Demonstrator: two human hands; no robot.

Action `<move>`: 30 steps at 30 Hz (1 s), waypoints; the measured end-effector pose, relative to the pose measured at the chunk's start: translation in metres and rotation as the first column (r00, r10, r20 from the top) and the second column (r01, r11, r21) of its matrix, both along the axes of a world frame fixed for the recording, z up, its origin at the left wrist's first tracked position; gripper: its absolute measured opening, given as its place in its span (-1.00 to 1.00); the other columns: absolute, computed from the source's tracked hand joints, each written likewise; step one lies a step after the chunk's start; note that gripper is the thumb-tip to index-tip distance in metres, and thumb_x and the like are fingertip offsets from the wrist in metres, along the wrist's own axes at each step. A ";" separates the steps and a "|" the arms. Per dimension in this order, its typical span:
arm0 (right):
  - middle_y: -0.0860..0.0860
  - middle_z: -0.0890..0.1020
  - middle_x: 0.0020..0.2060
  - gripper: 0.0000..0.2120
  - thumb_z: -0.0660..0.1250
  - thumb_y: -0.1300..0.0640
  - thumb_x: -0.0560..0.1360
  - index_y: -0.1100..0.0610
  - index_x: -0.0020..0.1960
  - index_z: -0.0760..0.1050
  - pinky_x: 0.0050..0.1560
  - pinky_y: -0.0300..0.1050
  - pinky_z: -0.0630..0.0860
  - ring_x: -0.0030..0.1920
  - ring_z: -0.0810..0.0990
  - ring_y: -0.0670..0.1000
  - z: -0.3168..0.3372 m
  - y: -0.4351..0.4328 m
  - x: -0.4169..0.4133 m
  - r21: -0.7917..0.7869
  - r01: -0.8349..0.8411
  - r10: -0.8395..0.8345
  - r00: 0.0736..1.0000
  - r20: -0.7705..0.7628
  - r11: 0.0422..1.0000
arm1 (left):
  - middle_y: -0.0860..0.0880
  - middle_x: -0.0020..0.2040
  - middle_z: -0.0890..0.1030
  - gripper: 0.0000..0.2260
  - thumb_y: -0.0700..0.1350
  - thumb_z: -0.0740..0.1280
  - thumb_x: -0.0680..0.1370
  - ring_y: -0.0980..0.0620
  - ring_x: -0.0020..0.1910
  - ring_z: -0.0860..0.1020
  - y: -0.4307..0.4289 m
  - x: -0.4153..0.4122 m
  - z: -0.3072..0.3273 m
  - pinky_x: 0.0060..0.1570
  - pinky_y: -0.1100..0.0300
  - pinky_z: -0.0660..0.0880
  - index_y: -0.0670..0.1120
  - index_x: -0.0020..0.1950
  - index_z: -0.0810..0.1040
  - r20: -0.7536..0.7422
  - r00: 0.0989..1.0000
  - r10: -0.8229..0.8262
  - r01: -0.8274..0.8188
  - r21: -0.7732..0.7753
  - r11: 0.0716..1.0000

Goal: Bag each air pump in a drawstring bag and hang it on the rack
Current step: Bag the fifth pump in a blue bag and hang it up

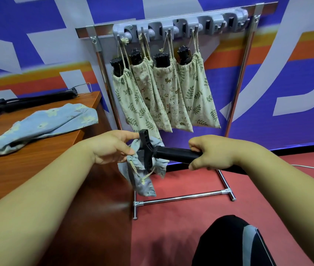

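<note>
Grey-blue cloth drawstring bag (144, 181) hangs off my L hand (112, 148). Thumb and forefinger pinch the rim of its mouth, I judge to hold the opening up and wide.

R hand (211, 153) is wrapped round the black barrel of the air pump (175, 153). Pump is held approx. level in mid-air in front of the rack (248, 54), T-handle end leading and right at the bag mouth. Cannot tell whether the handle is inside yet. Most of the barrel is clearly outside. Cord hangs slack, not drawn.

Rack: four bagged pumps (171, 96) hung by their cords from the grey hook rail (219, 20), pump ends poking out the tops. Hooks at the rail's right end are free, so there is room for this one.

Desk (8, 169) to my left carries a spare blue bag (42, 121) lying flat, with more black pumps (33, 100) behind it.

Assessment: insertion step, early. Risk is the wide T-handle snagging the rim, so the mouth needs to stay spread.
</note>
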State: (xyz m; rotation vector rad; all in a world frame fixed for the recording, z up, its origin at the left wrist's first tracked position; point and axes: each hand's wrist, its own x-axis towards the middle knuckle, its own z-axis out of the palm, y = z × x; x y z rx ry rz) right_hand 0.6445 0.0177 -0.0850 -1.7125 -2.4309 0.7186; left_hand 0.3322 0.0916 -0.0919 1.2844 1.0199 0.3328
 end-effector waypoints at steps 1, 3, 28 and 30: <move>-0.02 0.47 -0.31 -0.58 0.50 -0.09 0.41 0.07 -0.20 0.27 -0.28 -0.05 0.37 -0.36 0.45 -0.01 -0.001 0.001 -0.005 0.023 0.001 -0.002 1.000 0.026 1.000 | -0.16 0.10 0.63 -0.39 -0.40 0.32 0.41 0.06 -0.23 0.63 -0.002 0.001 0.001 -0.39 0.29 0.47 -0.06 0.45 0.48 0.014 1.000 -0.009 0.009 0.006 1.000; -0.03 0.48 -0.29 -0.60 0.48 -0.13 0.43 0.03 -0.20 0.29 -0.26 -0.03 0.36 -0.30 0.42 0.00 -0.002 0.004 -0.013 0.055 -0.013 0.008 0.997 0.080 0.998 | -0.15 0.12 0.64 -0.39 -0.39 0.33 0.39 0.04 -0.17 0.65 -0.006 0.004 0.003 -0.35 0.29 0.49 -0.07 0.43 0.51 0.038 0.999 0.002 -0.003 0.018 1.000; -0.06 0.46 -0.26 -0.55 0.59 -0.11 0.31 0.08 -0.02 0.44 -0.40 -0.11 0.29 -0.30 0.45 -0.02 0.063 0.026 -0.077 0.120 -0.215 0.130 0.861 0.492 0.969 | 0.13 0.20 0.64 -0.52 -0.18 0.58 0.39 0.13 0.16 0.62 -0.029 0.056 -0.015 0.24 0.18 0.51 0.01 0.30 0.63 -0.386 0.909 0.156 0.160 0.669 0.726; -0.07 0.46 -0.28 -0.57 0.59 -0.10 0.31 0.05 -0.11 0.39 -0.41 -0.11 0.28 -0.34 0.41 -0.08 0.068 0.026 -0.077 0.136 -0.228 0.135 0.861 0.491 0.964 | 0.15 0.17 0.66 -0.53 -0.13 0.59 0.38 0.14 0.11 0.64 -0.033 0.058 -0.012 0.16 0.20 0.55 0.03 0.29 0.64 -0.380 0.905 0.192 0.144 0.697 0.703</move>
